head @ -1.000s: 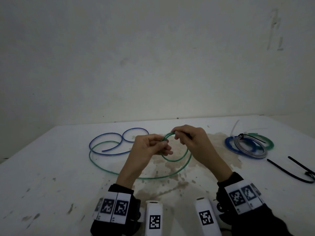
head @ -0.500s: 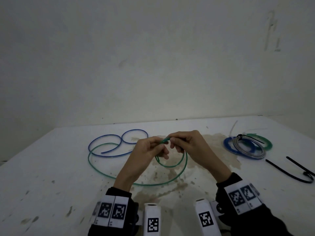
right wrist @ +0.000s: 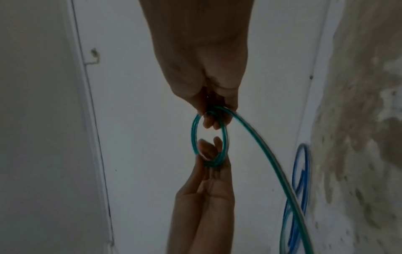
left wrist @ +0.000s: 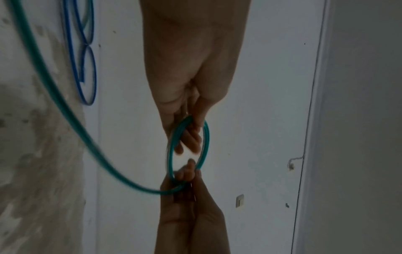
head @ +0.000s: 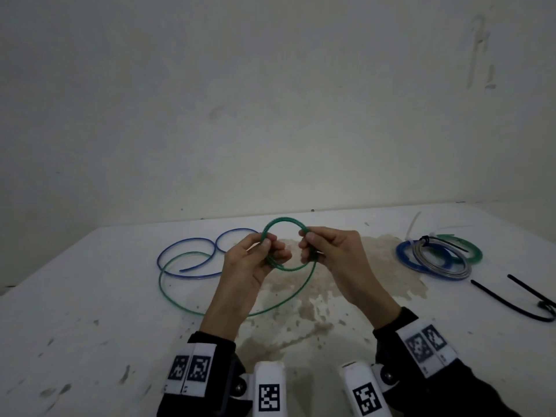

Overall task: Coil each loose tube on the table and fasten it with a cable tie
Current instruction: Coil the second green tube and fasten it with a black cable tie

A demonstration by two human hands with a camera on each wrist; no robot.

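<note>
A small coil of green tube (head: 284,219) hangs above the table between both hands. My left hand (head: 266,245) pinches its left side and my right hand (head: 308,239) grips its right side. The rest of the green tube (head: 162,284) trails from the right hand in a wide loop on the table. In the left wrist view my left hand (left wrist: 189,134) holds the coil (left wrist: 172,154) from above. In the right wrist view my right hand (right wrist: 214,118) holds the coil (right wrist: 193,134) opposite the other hand. A loose blue tube (head: 186,257) lies at the back left.
Several coiled tubes (head: 436,260) in blue, grey and green lie stacked at the right, one bound with a black tie. Two black cable ties (head: 511,299) lie near the right edge. A white tie (head: 412,224) lies behind the coils. The white table (head: 90,326) has a brown stain in the middle.
Both hands have risen and drawn apart, and the green coil now stands up as an open ring between them. The trailing green loop has been pulled towards the hands.
</note>
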